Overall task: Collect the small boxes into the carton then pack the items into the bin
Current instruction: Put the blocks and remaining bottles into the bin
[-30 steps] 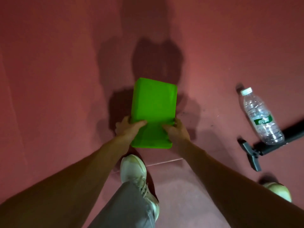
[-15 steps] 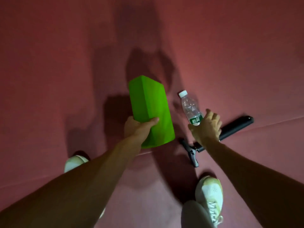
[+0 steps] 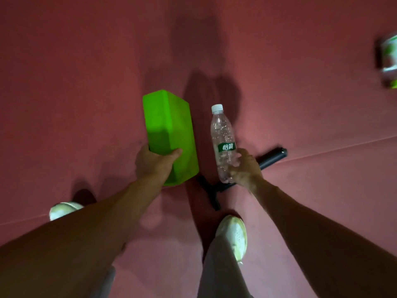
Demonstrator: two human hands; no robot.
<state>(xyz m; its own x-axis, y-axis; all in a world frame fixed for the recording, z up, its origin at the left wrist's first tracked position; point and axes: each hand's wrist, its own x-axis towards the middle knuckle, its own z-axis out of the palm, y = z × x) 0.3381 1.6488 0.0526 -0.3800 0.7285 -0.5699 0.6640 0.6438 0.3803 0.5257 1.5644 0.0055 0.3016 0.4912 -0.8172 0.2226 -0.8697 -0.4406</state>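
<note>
The left hand holds the green block alone, fingers clamped on its near end; a second ago both hands gripped it. The right hand has released the block and now has its fingers closed around the bottle, lifted clear of the black tool on the floor. Both items appear collected for packing. Neither carton nor bin is in view. A blurred object lies far right.

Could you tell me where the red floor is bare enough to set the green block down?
Bare red floor lies left of the bright green foam block. Crowded: the clear plastic water bottle and black T-shaped tool beside the white shoe.
</note>
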